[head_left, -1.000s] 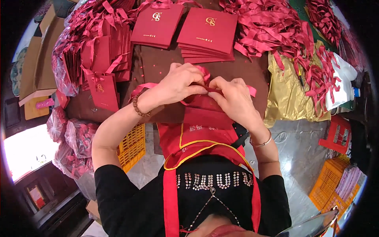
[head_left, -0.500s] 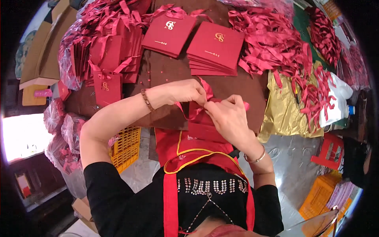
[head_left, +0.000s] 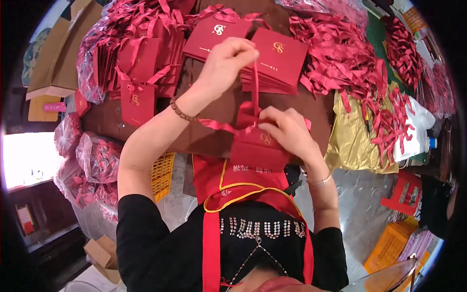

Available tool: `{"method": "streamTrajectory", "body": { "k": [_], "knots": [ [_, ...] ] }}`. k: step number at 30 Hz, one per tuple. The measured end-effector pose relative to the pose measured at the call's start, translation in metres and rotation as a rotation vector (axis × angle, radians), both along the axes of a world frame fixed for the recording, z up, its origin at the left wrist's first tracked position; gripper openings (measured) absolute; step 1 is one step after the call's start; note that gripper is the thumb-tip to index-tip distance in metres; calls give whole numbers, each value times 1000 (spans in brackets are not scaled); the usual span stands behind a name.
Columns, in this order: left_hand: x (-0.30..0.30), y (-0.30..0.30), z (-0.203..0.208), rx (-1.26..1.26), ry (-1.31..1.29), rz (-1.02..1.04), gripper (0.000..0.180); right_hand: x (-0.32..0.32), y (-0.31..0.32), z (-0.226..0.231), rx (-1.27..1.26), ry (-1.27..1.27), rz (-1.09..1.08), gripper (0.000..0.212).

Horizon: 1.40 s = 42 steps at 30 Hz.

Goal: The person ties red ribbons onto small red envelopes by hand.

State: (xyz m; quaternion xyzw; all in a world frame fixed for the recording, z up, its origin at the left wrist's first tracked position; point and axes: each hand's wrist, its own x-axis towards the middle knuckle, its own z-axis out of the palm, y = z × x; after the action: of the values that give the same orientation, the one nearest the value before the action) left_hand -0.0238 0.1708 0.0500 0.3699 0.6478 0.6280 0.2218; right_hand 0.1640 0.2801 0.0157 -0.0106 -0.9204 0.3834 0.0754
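My left hand is raised above the table's near part, its fingers pinching the upper end of a red ribbon. The ribbon is pulled taut, running down to a small dark-red paper gift bag in front of my apron. At the bag's top edge is my right hand, its thumb and fingers closed on the bag near where the ribbon meets it; their tips are partly hidden. Another ribbon piece sticks out to the left of the bag's top.
Stacked red bags lie flat beyond my hands on the brown-covered table. Ribboned bags stand at left. Loose red ribbons are heaped at right, above gold plastic. A yellow crate stands below the table.
My left hand has moved up and away from my right, drawing the ribbon tight. My right hand has shifted slightly down onto the bag's top, and more of the bag shows.
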Motion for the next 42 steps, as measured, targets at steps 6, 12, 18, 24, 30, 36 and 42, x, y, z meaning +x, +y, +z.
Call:
{"method": "streamTrajectory", "body": {
  "k": [6, 12, 18, 24, 30, 36, 42],
  "knots": [
    [4, -10, -19, -86, 351, 291, 22, -2, 9, -23, -141, -26, -132, 23],
    [51, -67, -28, -528, 752, -135, 38, 11, 20, -18, 228, 243, -238, 18],
    [53, -110, -62, -510, 968, -109, 37, 47, 26, -10, 183, 63, -368, 22],
    [65, -108, -17, -531, 92, -256, 28, 60, 20, -22, 366, -52, -423, 36],
    [74, -88, 6, 74, -550, -521, 25, 62, 14, -34, 285, 35, -406, 40],
    [63, -63, 17, -124, 27, -224, 20, 64, 10, -31, 179, 47, -400, 36],
    [84, -34, 7, -297, 433, -233, 13, 64, 9, -32, 7, 30, -379, 34]
  ]
}}
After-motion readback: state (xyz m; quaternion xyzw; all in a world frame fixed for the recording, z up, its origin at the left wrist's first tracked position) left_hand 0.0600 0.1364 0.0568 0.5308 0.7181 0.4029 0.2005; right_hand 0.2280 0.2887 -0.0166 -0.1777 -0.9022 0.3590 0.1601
